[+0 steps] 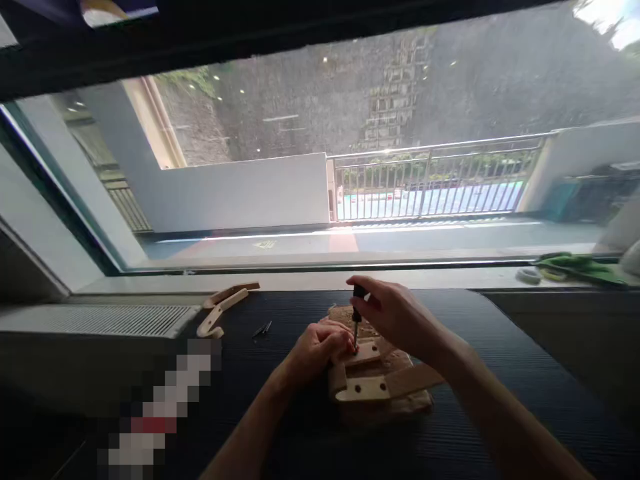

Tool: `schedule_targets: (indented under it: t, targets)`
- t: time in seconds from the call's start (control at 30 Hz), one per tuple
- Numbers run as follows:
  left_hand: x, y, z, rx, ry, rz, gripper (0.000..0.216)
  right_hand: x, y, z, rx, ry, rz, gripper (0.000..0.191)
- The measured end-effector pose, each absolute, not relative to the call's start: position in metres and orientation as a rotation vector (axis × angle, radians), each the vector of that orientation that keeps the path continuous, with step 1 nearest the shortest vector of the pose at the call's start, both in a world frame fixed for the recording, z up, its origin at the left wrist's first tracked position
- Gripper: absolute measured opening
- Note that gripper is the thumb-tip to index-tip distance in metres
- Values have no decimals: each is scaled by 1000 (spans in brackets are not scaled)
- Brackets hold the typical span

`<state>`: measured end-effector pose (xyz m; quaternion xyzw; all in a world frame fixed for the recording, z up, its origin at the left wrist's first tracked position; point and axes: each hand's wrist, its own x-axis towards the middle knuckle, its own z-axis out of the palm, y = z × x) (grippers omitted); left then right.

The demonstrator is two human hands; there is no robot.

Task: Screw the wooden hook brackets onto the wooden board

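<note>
My right hand (pixel 387 307) grips the dark handle of a screwdriver (pixel 357 312), which stands nearly upright with its shaft pointing down. Its tip meets a light wooden piece (pixel 367 352) that has dark round holes. My left hand (pixel 320 345) is closed over the left end of that piece, fingertips right beside the screwdriver's tip; whether they also pinch a screw is hidden. Nearer to me, a second arm of the wooden assembly (pixel 365 388) shows two dark holes. Under it all lies a rough brown block or board (pixel 345 313).
Two more shaped wooden pieces (pixel 227 307) lie at the table's far left edge. Several small dark screws or bits (pixel 263 329) lie on the black table (pixel 280 307). A window sill (pixel 300 280) runs behind, with a green cloth (pixel 575 268) at right.
</note>
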<state>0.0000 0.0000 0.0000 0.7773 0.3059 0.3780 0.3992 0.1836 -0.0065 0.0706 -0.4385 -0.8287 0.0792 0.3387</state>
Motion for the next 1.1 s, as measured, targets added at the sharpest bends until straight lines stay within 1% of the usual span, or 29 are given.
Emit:
schedule_targets:
  t: [0.23, 0.47, 0.6, 0.73, 0.97, 1.1]
  targets:
    - [2, -3, 1, 1948, 824, 928, 40, 180, -17, 77, -1063, -2194, 262, 32]
    - [0, -4, 5, 1950, 820, 890, 38, 178, -15, 73, -1073, -2172, 280, 30]
    - [-11, -4, 9, 1860, 822, 777, 31, 178, -14, 73, -1075, -2174, 273, 30]
    - [-19, -2, 9, 1810, 802, 689, 35, 178, -15, 74, -1069, -2187, 283, 28]
    - [-17, -2, 4, 1790, 881, 677, 32, 178, -16, 76, -1068, -2188, 297, 28]
    - [-16, -3, 4, 1741, 832, 701, 30, 178, -16, 74, -1064, -2180, 280, 28]
